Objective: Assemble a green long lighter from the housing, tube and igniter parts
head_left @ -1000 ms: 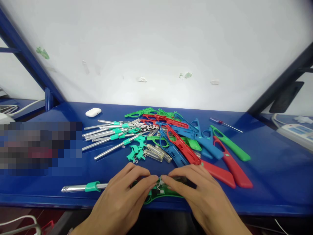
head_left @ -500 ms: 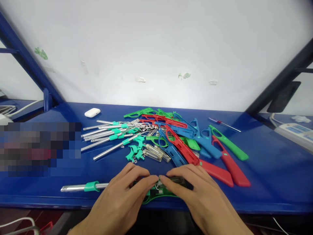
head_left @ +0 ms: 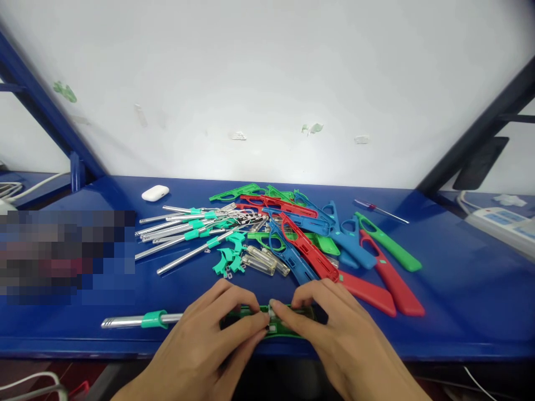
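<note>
At the table's front edge lies a green lighter housing half (head_left: 286,333), open side up, with small parts and a thin white wire inside. My left hand (head_left: 209,340) grips its left part, thumb and fingertips pressing near the middle. From beyond that hand a metal lighter tube (head_left: 125,322) sticks out to the left, wearing a teal collar (head_left: 154,319). My right hand (head_left: 343,328) is closed on the right part, its fingertips on the inner parts beside the left thumb. The fingers hide much of the housing.
Behind my hands are piled metal tubes (head_left: 171,229) with teal collars, loose teal clips (head_left: 228,260), clear fuel tanks (head_left: 258,264), and red, blue and green housing halves (head_left: 307,248). A screwdriver (head_left: 382,211) lies at back right, a white case (head_left: 155,193) at back left.
The green housing has been turned slightly between my hands; its lower loop no longer shows by the left thumb. My left thumb and fingers have shifted a little over the inner parts.
</note>
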A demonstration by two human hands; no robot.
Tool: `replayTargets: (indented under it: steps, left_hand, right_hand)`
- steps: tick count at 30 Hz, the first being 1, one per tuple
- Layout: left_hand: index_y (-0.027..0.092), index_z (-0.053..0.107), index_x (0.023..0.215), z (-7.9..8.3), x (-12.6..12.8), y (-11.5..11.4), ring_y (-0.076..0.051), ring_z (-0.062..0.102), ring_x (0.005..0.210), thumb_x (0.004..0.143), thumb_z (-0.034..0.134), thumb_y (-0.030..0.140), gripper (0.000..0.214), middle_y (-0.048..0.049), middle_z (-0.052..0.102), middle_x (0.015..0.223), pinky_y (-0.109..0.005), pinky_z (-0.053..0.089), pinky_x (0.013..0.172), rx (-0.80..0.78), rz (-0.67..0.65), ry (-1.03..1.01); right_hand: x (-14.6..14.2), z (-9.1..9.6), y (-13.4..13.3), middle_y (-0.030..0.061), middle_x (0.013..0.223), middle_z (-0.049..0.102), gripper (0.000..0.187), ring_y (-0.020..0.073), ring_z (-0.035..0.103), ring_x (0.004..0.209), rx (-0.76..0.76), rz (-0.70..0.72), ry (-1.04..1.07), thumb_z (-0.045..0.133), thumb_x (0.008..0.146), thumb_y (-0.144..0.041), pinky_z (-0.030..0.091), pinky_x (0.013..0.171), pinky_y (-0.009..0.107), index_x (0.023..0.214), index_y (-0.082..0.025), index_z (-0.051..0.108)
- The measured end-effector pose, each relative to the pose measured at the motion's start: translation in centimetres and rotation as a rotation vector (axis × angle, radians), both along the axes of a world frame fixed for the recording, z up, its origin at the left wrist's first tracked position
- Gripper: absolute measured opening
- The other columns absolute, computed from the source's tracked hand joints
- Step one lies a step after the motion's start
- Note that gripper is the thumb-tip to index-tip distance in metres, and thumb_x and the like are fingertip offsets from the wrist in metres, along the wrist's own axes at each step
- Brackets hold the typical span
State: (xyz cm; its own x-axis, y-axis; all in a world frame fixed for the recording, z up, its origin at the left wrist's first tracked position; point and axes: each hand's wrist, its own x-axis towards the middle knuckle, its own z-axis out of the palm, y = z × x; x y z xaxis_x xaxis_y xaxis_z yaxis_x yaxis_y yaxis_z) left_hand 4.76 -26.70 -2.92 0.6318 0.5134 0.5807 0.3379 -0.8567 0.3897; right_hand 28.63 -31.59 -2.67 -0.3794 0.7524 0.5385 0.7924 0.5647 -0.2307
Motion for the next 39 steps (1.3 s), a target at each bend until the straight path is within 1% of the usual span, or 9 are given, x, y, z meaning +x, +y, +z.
replayTargets:
  steps: [4, 9, 12, 17, 22, 26, 28, 35, 39]
  left_hand:
    - [0.017, 0.071, 0.114, -0.1, 0.1, 0.1, -0.017, 0.058, 0.091, 0.103, 0.057, 0.0, 0.024, -0.0054, 0.069, 0.099, -0.031, 0.057, 0.086, 0.039, -0.023, -0.016]
    - [0.014, 0.071, 0.115, -0.3, 0.0, 0.1, -0.02, 0.057, 0.094, 0.105, 0.055, 0.001, 0.024, -0.0069, 0.07, 0.098, -0.032, 0.057, 0.084, 0.098, -0.032, 0.014]
    - [0.013, 0.071, 0.116, -0.4, -0.2, 0.1, -0.019, 0.058, 0.088, 0.104, 0.053, -0.001, 0.026, -0.0074, 0.071, 0.097, -0.033, 0.056, 0.08, 0.126, -0.042, 0.041]
    - [0.012, 0.072, 0.117, -0.4, -0.1, 0.0, -0.019, 0.06, 0.083, 0.105, 0.051, 0.0, 0.027, -0.0082, 0.072, 0.097, -0.032, 0.056, 0.074, 0.188, -0.02, 0.042]
    - [0.015, 0.073, 0.113, 0.1, 0.1, 0.0, -0.017, 0.062, 0.08, 0.111, 0.051, 0.01, 0.022, -0.0047, 0.073, 0.093, -0.031, 0.055, 0.073, 0.232, 0.0, 0.061]
    - [0.016, 0.073, 0.11, 0.0, 0.1, -0.1, -0.018, 0.064, 0.079, 0.111, 0.057, 0.017, 0.016, -0.002, 0.074, 0.088, -0.034, 0.056, 0.08, 0.289, 0.008, 0.095]
    - [0.016, 0.073, 0.108, -0.3, 0.1, -0.1, -0.018, 0.062, 0.078, 0.11, 0.059, 0.017, 0.015, -0.0027, 0.073, 0.088, -0.033, 0.055, 0.076, 0.306, 0.035, 0.095]
    - [0.018, 0.073, 0.111, -1.3, -0.1, -0.1, -0.019, 0.059, 0.08, 0.108, 0.059, 0.014, 0.015, -0.0056, 0.069, 0.094, -0.031, 0.053, 0.072, 0.306, 0.081, 0.182]
    - [0.019, 0.072, 0.114, -1.5, -0.4, 0.1, -0.019, 0.06, 0.083, 0.109, 0.057, 0.014, 0.016, -0.0056, 0.068, 0.097, -0.032, 0.055, 0.075, 0.306, 0.078, 0.21]
  right_hand:
    - [-0.2, 0.1, 0.0, 0.0026, 0.09, 0.075, 0.044, 0.0175, 0.07, 0.079, 0.058, -0.008, 0.009, 0.042, 0.111, -0.009, 0.056, 0.072, 0.028, 0.125, -0.027, 0.079]
    - [-0.3, -0.2, 0.2, -0.0025, 0.09, 0.079, 0.045, 0.0154, 0.071, 0.08, 0.031, -0.024, 0.07, 0.035, 0.119, -0.03, 0.05, 0.082, 0.031, 0.113, -0.028, 0.08]
    - [-0.1, -0.2, 0.1, -0.0045, 0.094, 0.082, 0.048, 0.014, 0.073, 0.082, 0.042, -0.01, 0.111, 0.036, 0.119, -0.037, 0.049, 0.085, 0.03, 0.104, -0.028, 0.08]
    - [-0.2, 0.5, -0.7, -0.0066, 0.101, 0.085, 0.046, 0.0134, 0.078, 0.09, 0.077, -0.07, 0.065, 0.039, 0.119, -0.04, 0.053, 0.089, 0.029, 0.106, -0.029, 0.082]
    - [-0.4, 0.3, -1.4, -0.0042, 0.106, 0.086, 0.047, 0.0153, 0.081, 0.094, 0.117, -0.092, -0.041, 0.038, 0.119, -0.035, 0.059, 0.085, 0.031, 0.112, -0.027, 0.084]
    - [0.1, -0.3, -1.8, 0.0013, 0.113, 0.087, 0.035, 0.0196, 0.082, 0.097, 0.115, -0.056, -0.119, 0.049, 0.115, -0.029, 0.063, 0.089, 0.032, 0.122, -0.025, 0.083]
    - [0.2, -0.3, -1.9, 0.0023, 0.116, 0.086, 0.031, 0.0205, 0.082, 0.099, 0.097, -0.04, -0.143, 0.053, 0.113, -0.028, 0.063, 0.09, 0.033, 0.127, -0.025, 0.082]
    - [0.4, 1.0, -1.1, -0.0069, 0.115, 0.086, 0.03, 0.0142, 0.082, 0.095, 0.107, -0.091, 0.032, 0.051, 0.115, -0.032, 0.059, 0.091, 0.029, 0.117, -0.029, 0.081]
    - [3.1, 1.0, -0.3, -0.0028, 0.114, 0.085, 0.023, 0.0199, 0.079, 0.101, 0.148, -0.266, 0.059, 0.057, 0.111, -0.027, 0.056, 0.094, 0.036, 0.116, -0.03, 0.08]
